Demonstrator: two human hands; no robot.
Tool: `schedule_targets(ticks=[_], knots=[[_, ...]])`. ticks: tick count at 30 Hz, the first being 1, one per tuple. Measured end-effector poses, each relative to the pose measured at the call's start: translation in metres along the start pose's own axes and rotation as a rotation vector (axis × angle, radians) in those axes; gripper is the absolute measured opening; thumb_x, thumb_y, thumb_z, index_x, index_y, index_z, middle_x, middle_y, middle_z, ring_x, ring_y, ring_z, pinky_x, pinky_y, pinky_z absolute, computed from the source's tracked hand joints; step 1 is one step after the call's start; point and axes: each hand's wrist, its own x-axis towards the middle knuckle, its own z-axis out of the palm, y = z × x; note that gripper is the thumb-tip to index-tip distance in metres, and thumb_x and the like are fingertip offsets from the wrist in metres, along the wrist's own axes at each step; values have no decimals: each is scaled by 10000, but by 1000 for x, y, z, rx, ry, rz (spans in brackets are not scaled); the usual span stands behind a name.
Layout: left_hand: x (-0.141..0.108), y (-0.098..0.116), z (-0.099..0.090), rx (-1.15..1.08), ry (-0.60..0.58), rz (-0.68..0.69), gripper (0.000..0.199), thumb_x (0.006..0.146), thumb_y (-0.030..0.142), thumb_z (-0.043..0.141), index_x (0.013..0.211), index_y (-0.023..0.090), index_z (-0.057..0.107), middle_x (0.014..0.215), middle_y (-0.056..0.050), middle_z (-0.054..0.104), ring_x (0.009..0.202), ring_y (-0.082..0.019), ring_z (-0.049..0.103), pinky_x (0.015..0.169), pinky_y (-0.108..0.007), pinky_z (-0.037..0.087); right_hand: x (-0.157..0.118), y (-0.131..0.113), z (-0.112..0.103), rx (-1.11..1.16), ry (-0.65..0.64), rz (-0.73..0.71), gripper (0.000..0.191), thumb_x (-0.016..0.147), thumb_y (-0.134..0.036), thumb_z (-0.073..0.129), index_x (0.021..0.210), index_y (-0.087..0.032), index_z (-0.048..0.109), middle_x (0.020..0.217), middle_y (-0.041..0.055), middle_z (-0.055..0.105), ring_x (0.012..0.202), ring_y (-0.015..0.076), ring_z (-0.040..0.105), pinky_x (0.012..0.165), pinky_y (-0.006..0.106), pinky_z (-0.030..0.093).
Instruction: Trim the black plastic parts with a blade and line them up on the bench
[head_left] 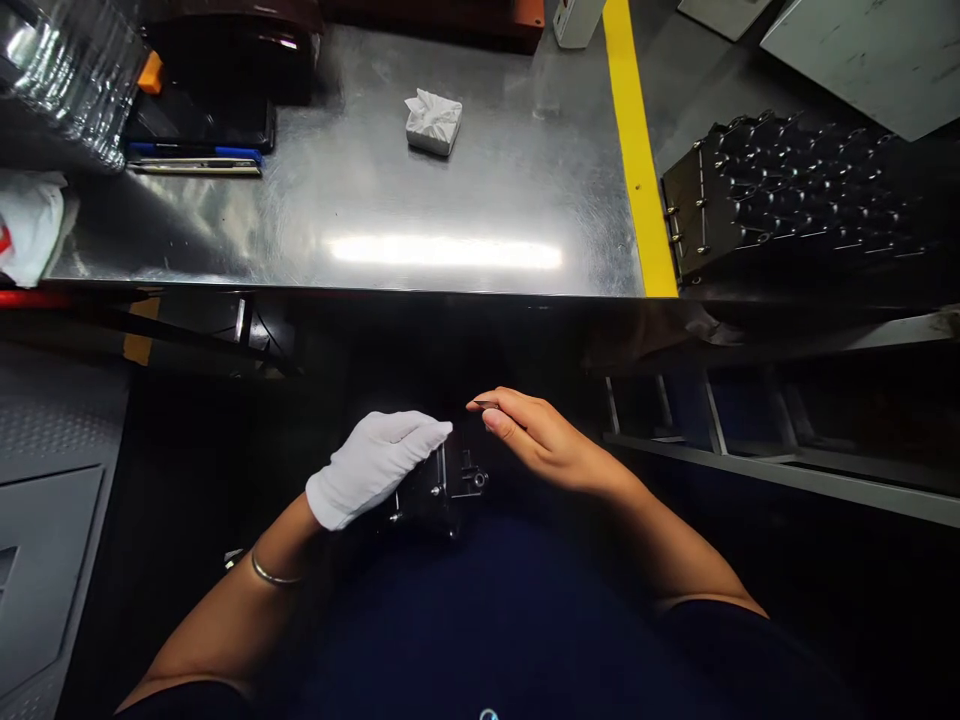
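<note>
My left hand (379, 462), in a white glove, is closed on a dark part (427, 495) with metal pins and a small round fitting on its right side. The part hangs low over my lap, below the table's front edge. Bare, my right hand (532, 435) is just right of the part, not touching it. Its thumb and forefinger pinch a small thin dark piece (486, 405). Much of the dark part blends into my dark clothing.
On the metal table (487, 190) lies a small white folded cloth (433, 122). Many dark parts with metal pins (810, 190) are stacked right of the yellow strip (637, 150). Pens (195, 160) and a black box (202, 120) are at left.
</note>
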Motion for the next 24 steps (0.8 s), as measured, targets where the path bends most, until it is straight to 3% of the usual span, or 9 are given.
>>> schedule_targets(ticks=[2, 8, 15, 24], knots=[[0, -3, -2, -4, -7, 12, 417, 787, 543, 558, 606, 183, 666, 615, -18, 626, 599, -147, 520, 550, -228, 437, -2, 6, 7, 61, -35, -46, 335, 1001, -325, 348, 1089, -182, 638, 846, 34, 665, 735, 119, 613, 701, 235, 509], [2, -8, -5, -14, 0, 46, 402, 789, 517, 556, 613, 177, 679, 600, -22, 626, 581, -144, 520, 539, -227, 443, -9, 15, 20, 61, -19, -144, 398, 992, -352, 381, 1299, -176, 563, 761, 14, 537, 685, 109, 528, 643, 238, 463], [2, -7, -7, -25, -17, 29, 415, 789, 527, 558, 612, 174, 684, 603, -28, 634, 575, -143, 523, 539, -229, 446, -7, 11, 14, 219, -33, -151, 354, 956, -309, 486, 1259, -169, 606, 705, -7, 509, 627, 88, 494, 590, 214, 420], [4, -6, -7, 2, -31, 63, 420, 797, 519, 537, 614, 169, 681, 592, -29, 634, 575, -145, 540, 535, -222, 453, -2, 14, 11, 257, -68, -143, 324, 951, -311, 500, 1194, -159, 650, 714, 11, 569, 606, 82, 499, 564, 205, 406]])
